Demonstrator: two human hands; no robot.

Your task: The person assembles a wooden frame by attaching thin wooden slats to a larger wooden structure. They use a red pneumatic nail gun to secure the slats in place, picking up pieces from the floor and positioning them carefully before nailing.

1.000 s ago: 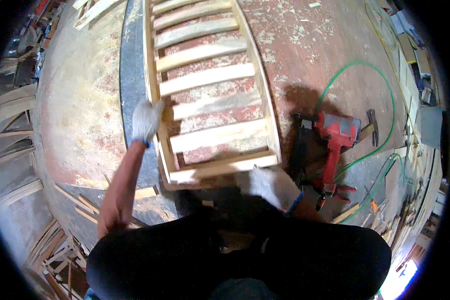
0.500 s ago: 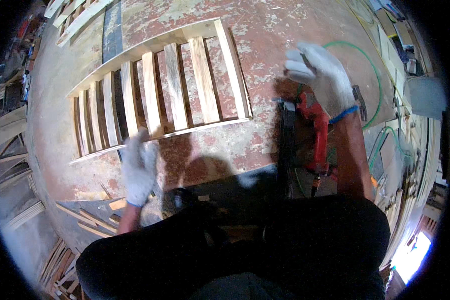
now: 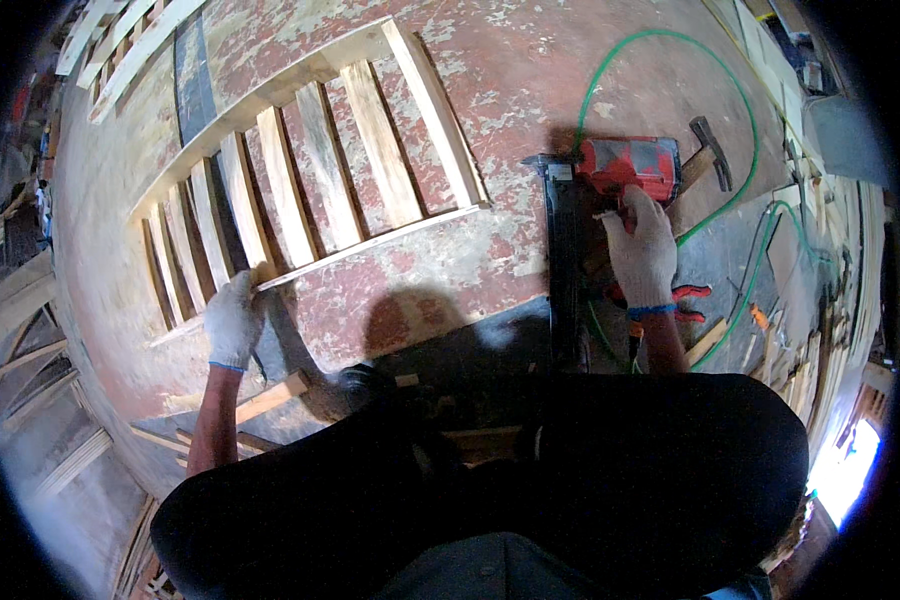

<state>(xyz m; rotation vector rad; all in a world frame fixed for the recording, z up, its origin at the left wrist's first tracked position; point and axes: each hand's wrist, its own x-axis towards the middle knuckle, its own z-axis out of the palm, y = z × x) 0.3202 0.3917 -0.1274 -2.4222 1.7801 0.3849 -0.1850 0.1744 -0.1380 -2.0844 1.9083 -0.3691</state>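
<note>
At the near rail of the slatted wooden frame (image 3: 288, 190), my gloved left hand (image 3: 233, 320) is closed on the timber; the underside of that hold is hidden. My gloved right hand (image 3: 643, 250) is wrapped around the handle of the red nail gun (image 3: 625, 165); whether a finger bears on the trigger, I cannot tell. Principal hazard, in my judgement: an unintended trigger squeeze could discharge a fastener, with only a glove on my other hand. Secondary: the green hose (image 3: 660, 32) loops near the hammer (image 3: 713, 155), so lifting the tool could snag it. A one-handed hold could also let the frame skew. Condition: the frame lies ahead and leftward on the paint-worn floor (image 3: 510, 80), pale and uncoated, its slats crossing between two long rails, some grey-streaked.
</note>
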